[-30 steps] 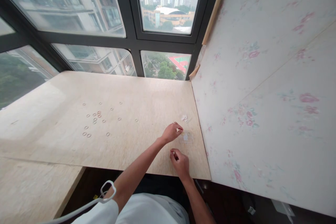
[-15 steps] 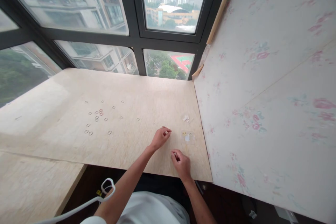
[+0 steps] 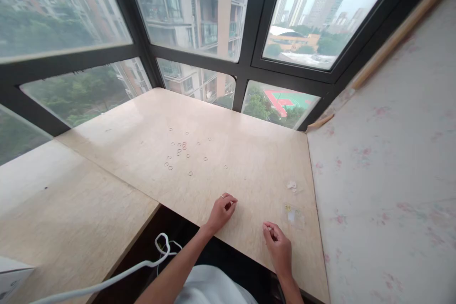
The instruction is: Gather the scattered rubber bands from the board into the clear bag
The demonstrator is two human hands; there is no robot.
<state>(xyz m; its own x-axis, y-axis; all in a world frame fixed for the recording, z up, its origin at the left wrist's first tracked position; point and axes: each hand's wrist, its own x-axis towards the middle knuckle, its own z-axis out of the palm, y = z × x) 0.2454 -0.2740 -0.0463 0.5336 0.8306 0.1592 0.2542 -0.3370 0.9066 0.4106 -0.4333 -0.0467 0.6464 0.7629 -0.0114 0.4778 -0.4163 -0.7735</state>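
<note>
- Your hands rest near the wooden board's (image 3: 249,171) front edge; the floral wall (image 3: 384,175) closes in on the right, with open board to the left.
- Your left hand (image 3: 221,210) and right hand (image 3: 279,244) are both curled, fingertips pinched; whether either holds anything is too small to tell.
- The small clear bag (image 3: 292,214) lies just beyond your right hand, and the scattered rings (image 3: 180,152) lie well away to the upper left.

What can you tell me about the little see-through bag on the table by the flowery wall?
The little bag looks like thin clear plastic, lying flat on the pale wooden table, close to its right edge beside the flowery wall. A white patch and small yellowish bits show on it; they are too small to make out. Nothing touches it. The right hand is nearest, just left of it and nearer the person.
</note>
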